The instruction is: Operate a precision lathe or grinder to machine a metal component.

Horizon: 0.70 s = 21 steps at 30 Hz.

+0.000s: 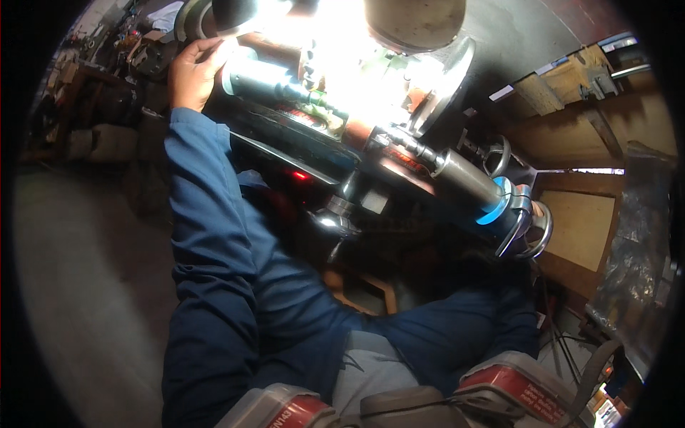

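At the upper left, my left hand point(191, 77) has its fingers bent against the edge of a round metal part point(230, 73) at the left end of a machine. Glare washes out the fingertips. A shiny cylinder point(260, 78) extends from that part toward the brightly lit middle. To the right, a grey metal cylinder point(467, 177) carries a blue ring point(497, 203), a clamp with a lever, and a curved metal handle point(546, 235). My right sleeve point(515, 307) runs up toward this end. A small skin-toned patch behind the handle may be my right hand point(540, 215); its fingers are hidden.
Above the machine, a large rounded housing point(415, 25) hangs beside the glare. A disc-like wheel point(446, 89) stands at its right. Below the machine bed sit a red light point(300, 175) and a metal knob point(332, 220). Wooden panels point(574, 214) and plastic sheeting point(631, 264) line the right side.
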Motion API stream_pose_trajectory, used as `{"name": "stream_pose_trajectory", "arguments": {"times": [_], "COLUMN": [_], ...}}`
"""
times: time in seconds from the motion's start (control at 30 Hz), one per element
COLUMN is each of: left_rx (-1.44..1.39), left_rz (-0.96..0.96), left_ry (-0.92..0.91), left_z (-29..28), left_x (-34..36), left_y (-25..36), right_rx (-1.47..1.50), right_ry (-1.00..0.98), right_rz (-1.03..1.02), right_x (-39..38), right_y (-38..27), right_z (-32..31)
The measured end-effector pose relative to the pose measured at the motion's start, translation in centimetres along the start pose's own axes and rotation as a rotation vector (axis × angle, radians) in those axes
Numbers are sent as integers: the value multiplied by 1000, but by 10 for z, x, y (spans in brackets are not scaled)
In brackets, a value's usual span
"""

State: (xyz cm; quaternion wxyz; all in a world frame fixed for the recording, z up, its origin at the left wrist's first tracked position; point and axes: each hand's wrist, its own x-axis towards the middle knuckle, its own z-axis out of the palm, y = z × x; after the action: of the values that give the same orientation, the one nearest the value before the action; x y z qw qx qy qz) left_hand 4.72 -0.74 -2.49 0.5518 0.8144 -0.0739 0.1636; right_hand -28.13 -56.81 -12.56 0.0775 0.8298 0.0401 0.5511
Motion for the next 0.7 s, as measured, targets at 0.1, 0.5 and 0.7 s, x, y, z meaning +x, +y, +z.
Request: {"name": "stream_pose_trajectory", "arguments": {"times": [0.1,0.5,0.7], "left_rx": [-13,-142,543], "left_rz": [10,-28,29], "left_ry": [1,-111,-271], "left_z": [6,16,7], "left_x": [2,15,20], "left_y": [2,-13,21], "right_rx": [-60,-34,511], "right_ry": [-160,-414,-851], "right_rz": [216,475,1122], "right_x": [-73,-155,79], "right_y": [15,43,-30], "right_z": [-31,-45,-71]}}
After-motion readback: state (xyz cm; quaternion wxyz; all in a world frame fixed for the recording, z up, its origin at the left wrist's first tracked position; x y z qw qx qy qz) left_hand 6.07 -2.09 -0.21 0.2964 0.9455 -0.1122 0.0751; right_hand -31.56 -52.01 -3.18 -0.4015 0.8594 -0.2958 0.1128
